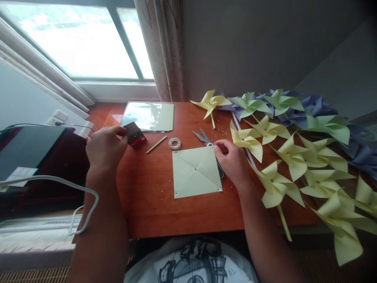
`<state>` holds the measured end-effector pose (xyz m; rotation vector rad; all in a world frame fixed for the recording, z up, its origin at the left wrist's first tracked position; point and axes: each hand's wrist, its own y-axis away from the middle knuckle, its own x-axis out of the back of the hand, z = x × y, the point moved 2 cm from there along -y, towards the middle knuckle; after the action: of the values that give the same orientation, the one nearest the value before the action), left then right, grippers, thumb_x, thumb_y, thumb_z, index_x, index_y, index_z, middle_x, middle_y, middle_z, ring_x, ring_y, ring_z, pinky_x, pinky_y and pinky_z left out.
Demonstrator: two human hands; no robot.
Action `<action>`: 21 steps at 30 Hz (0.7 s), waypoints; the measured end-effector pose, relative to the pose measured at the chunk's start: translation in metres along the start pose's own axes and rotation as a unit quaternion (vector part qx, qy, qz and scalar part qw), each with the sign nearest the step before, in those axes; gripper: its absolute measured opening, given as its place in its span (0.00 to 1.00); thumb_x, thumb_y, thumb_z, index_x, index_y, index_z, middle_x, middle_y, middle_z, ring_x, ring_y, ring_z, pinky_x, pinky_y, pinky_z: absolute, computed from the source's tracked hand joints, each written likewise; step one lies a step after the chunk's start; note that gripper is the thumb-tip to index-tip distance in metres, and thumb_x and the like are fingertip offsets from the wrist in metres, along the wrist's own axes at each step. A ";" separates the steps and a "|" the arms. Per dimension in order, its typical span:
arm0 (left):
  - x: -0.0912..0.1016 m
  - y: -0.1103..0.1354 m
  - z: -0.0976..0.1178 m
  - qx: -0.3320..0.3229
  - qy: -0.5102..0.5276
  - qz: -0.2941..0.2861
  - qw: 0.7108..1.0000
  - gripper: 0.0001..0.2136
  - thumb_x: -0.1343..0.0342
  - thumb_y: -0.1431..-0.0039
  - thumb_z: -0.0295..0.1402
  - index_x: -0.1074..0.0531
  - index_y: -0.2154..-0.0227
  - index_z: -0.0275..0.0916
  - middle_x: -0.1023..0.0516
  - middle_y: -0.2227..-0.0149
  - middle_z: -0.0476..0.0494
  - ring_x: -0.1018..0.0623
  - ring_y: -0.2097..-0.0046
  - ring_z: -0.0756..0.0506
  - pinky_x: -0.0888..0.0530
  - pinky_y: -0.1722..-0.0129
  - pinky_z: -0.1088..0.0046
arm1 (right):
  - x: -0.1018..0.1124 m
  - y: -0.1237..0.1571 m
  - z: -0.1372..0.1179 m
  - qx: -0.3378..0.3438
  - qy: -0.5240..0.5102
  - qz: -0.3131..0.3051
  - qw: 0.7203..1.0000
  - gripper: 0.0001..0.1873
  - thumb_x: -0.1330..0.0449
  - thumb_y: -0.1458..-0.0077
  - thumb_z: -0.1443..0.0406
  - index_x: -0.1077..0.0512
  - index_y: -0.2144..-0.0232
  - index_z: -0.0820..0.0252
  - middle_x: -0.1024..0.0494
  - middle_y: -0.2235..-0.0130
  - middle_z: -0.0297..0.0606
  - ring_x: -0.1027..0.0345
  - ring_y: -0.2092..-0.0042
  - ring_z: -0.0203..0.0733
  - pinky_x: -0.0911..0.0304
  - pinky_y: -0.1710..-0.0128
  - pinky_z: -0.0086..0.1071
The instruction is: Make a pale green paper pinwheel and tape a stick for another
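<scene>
Grasping a small box [136,136] with the fingers of the left hand [106,148], toward the left edge of the table [150,216] — curling those of the right hand [231,160] at the far right corner of the square paper [195,175], laid flat inward from the near edge — cannot tell whether pinching it.

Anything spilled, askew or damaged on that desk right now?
Yes, some litter: small pale bits are scattered on the desk near the scissors, with a few more left of the paper square. The scissors also lie with blades spread, partly under the square, close to the right hand. I see no obvious damage.
</scene>
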<state>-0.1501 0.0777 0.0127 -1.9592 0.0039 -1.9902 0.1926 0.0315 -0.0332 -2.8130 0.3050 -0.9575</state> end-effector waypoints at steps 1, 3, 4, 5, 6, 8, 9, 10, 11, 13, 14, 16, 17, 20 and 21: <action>0.003 0.000 0.004 -0.003 -0.012 0.004 1.000 0.17 0.49 0.39 0.41 0.19 0.56 0.42 0.17 0.58 0.40 0.20 0.57 0.34 0.28 0.63 0.62 | 0.000 0.000 0.000 -0.001 0.000 0.001 1.000 0.08 0.42 0.40 0.64 0.23 0.65 0.57 0.17 0.65 0.39 0.24 0.67 0.45 0.30 0.63 0.37; 0.009 0.000 0.014 -0.020 -0.044 -0.003 0.999 0.18 0.52 0.36 0.42 0.19 0.55 0.43 0.18 0.57 0.39 0.20 0.56 0.34 0.28 0.62 0.62 | 0.000 0.000 0.001 -0.003 0.002 0.002 1.000 0.07 0.42 0.41 0.64 0.23 0.65 0.57 0.17 0.65 0.38 0.24 0.67 0.45 0.30 0.63 0.37; 0.010 -0.001 0.020 -0.036 -0.058 -0.032 0.997 0.19 0.54 0.35 0.42 0.20 0.54 0.44 0.18 0.57 0.39 0.20 0.56 0.34 0.29 0.62 0.62 | 0.000 -0.001 0.001 -0.002 0.003 0.002 1.000 0.07 0.42 0.41 0.64 0.23 0.65 0.57 0.17 0.65 0.39 0.24 0.67 0.45 0.30 0.63 0.37; 0.011 -0.002 0.025 -0.048 -0.081 -0.072 0.993 0.20 0.55 0.35 0.42 0.20 0.52 0.46 0.19 0.57 0.37 0.21 0.56 0.34 0.29 0.63 0.62 | 0.000 -0.001 0.001 -0.001 0.004 0.003 1.000 0.07 0.42 0.41 0.64 0.23 0.65 0.58 0.17 0.65 0.39 0.24 0.67 0.45 0.30 0.63 0.37; 0.012 -0.004 0.029 -0.056 -0.086 -0.095 0.990 0.20 0.55 0.35 0.42 0.19 0.53 0.47 0.19 0.58 0.37 0.21 0.57 0.33 0.29 0.64 0.62 | 0.000 -0.001 0.001 0.001 0.004 0.004 1.000 0.07 0.42 0.41 0.64 0.23 0.65 0.58 0.17 0.65 0.39 0.24 0.67 0.45 0.30 0.63 0.37; 0.013 -0.007 0.034 -0.066 -0.096 -0.130 0.985 0.19 0.53 0.36 0.42 0.18 0.54 0.49 0.20 0.58 0.35 0.21 0.58 0.32 0.30 0.65 0.62 | 0.001 -0.001 0.000 0.004 0.002 0.007 1.000 0.08 0.42 0.41 0.64 0.23 0.65 0.58 0.17 0.65 0.39 0.24 0.67 0.45 0.30 0.63 0.37; 0.013 -0.009 0.035 -0.067 -0.099 -0.141 0.983 0.18 0.52 0.37 0.42 0.18 0.54 0.50 0.20 0.58 0.35 0.21 0.58 0.32 0.30 0.65 0.62 | 0.001 -0.002 0.000 0.005 0.000 0.010 1.000 0.08 0.42 0.41 0.64 0.23 0.65 0.58 0.16 0.65 0.39 0.24 0.67 0.45 0.30 0.63 0.37; 0.014 -0.012 0.036 -0.065 -0.104 -0.152 0.981 0.17 0.50 0.39 0.41 0.18 0.55 0.51 0.20 0.58 0.34 0.21 0.58 0.31 0.30 0.64 0.62 | 0.001 -0.002 0.000 0.004 -0.002 0.013 1.000 0.08 0.42 0.41 0.64 0.22 0.65 0.58 0.16 0.65 0.39 0.24 0.67 0.45 0.30 0.63 0.37; 0.014 -0.014 0.035 -0.062 -0.109 -0.163 0.979 0.16 0.49 0.40 0.41 0.17 0.55 0.51 0.20 0.57 0.34 0.22 0.57 0.31 0.31 0.64 0.61 | 0.002 -0.002 0.001 0.004 -0.002 0.016 1.000 0.08 0.42 0.41 0.64 0.22 0.65 0.58 0.16 0.65 0.40 0.24 0.66 0.46 0.30 0.63 0.37; 0.015 -0.018 0.034 -0.056 -0.114 -0.184 0.975 0.15 0.46 0.42 0.40 0.17 0.57 0.51 0.20 0.58 0.34 0.22 0.57 0.31 0.31 0.64 0.62 | 0.002 -0.003 0.001 0.003 -0.001 0.019 1.000 0.08 0.42 0.42 0.64 0.22 0.65 0.58 0.16 0.65 0.40 0.24 0.67 0.46 0.30 0.63 0.37; 0.015 -0.020 0.033 -0.053 -0.114 -0.193 0.973 0.15 0.45 0.43 0.39 0.17 0.57 0.50 0.20 0.58 0.35 0.22 0.56 0.31 0.31 0.64 0.62 | 0.002 -0.003 0.002 0.004 0.000 0.019 1.000 0.08 0.42 0.42 0.64 0.22 0.65 0.58 0.16 0.65 0.40 0.24 0.67 0.46 0.30 0.63 0.38; 0.014 -0.024 0.031 -0.049 -0.112 -0.203 0.971 0.15 0.45 0.43 0.40 0.17 0.57 0.50 0.20 0.58 0.35 0.23 0.55 0.32 0.32 0.64 0.63 | 0.002 -0.003 0.002 0.006 0.000 0.019 1.000 0.08 0.42 0.42 0.64 0.22 0.65 0.58 0.16 0.64 0.41 0.24 0.66 0.46 0.30 0.62 0.38; 0.013 -0.025 0.029 -0.047 -0.110 -0.207 0.971 0.15 0.45 0.43 0.40 0.17 0.57 0.49 0.20 0.57 0.35 0.23 0.54 0.31 0.32 0.63 0.62 | 0.001 -0.003 0.002 0.006 0.000 0.018 1.000 0.08 0.42 0.42 0.64 0.22 0.65 0.58 0.16 0.64 0.41 0.24 0.66 0.46 0.30 0.62 0.38; 0.009 -0.030 0.025 -0.045 -0.088 -0.215 0.972 0.16 0.44 0.45 0.39 0.16 0.58 0.45 0.21 0.57 0.31 0.24 0.52 0.27 0.32 0.61 0.59 | 0.002 -0.003 0.002 0.008 0.000 0.019 1.000 0.08 0.42 0.42 0.64 0.22 0.65 0.58 0.16 0.64 0.41 0.24 0.67 0.46 0.30 0.63 0.37; 0.007 -0.031 0.024 -0.049 -0.070 -0.220 0.972 0.16 0.44 0.46 0.37 0.16 0.58 0.43 0.21 0.58 0.30 0.25 0.52 0.25 0.33 0.60 0.57 | 0.002 -0.003 0.002 0.008 0.001 0.019 1.000 0.08 0.42 0.42 0.64 0.22 0.65 0.58 0.16 0.64 0.41 0.24 0.67 0.46 0.30 0.63 0.37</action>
<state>-0.1344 0.1110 0.0278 -2.3200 -0.4079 -2.1385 0.1955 0.0337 -0.0331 -2.7821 0.3489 -0.9503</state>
